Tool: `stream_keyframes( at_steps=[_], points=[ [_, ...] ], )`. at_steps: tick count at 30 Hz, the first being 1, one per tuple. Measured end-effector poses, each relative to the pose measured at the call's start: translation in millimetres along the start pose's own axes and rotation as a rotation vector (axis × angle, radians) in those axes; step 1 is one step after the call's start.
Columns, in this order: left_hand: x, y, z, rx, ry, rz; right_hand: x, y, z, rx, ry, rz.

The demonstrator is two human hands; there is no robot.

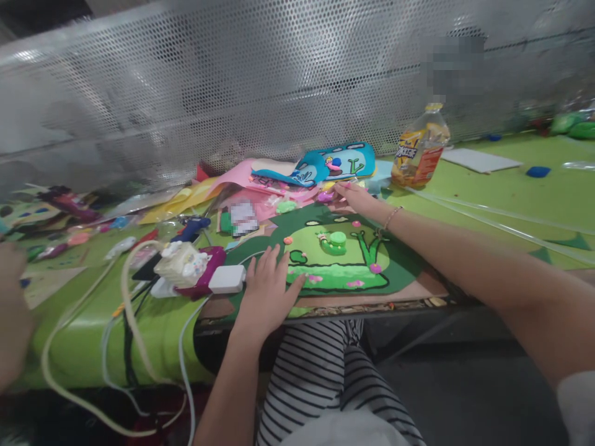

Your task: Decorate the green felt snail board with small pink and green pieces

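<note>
A dark-green paper picture (403, 269) lies just beyond the person's black-striped trousers (307, 371), its pale-green middle bearing a raised, bright-green, snail-like clay figure (335, 243) above black-outlined clay grass (337, 276). The left hand (268, 286) lies flat over its left side, fingers spread, holding nothing. The right hand (357, 199) reaches past it to a glossy purple lump (326, 196); whether it grips this cannot be told. Behind rises a perforated metal screen (242, 87).

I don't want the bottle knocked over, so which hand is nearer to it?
Right. The right hand is just left of the bottle in the picture, not touching it; the left hand is farther off, at the left side of the green artwork.
</note>
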State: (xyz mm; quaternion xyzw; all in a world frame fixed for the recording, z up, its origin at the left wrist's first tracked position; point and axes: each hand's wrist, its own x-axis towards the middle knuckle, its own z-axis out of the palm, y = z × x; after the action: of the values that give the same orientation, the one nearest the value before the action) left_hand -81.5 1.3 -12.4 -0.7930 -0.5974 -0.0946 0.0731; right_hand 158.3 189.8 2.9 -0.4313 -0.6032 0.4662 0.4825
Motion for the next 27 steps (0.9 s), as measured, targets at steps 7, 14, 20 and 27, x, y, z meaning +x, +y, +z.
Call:
stream_keyframes(
  at_steps=[7,14,20,27],
  points=[
    [-0.2,-0.3,1.2,0.014,0.002,0.008,-12.7,-12.1,2.6,-0.137,-0.002,-0.05],
    [0.5,-1.6,0.7,0.029,0.018,0.033,-7.0,-5.3,3.6,-0.03,-0.024,-0.068],
    [0.2,-3.2,1.4,0.039,0.011,0.038,-6.5,-4.3,3.7,0.002,-0.035,-0.069],
    [0.8,-1.2,-0.7,0.061,0.02,0.049,-5.3,-3.5,1.6,-0.029,-0.078,-0.055]
  ],
)
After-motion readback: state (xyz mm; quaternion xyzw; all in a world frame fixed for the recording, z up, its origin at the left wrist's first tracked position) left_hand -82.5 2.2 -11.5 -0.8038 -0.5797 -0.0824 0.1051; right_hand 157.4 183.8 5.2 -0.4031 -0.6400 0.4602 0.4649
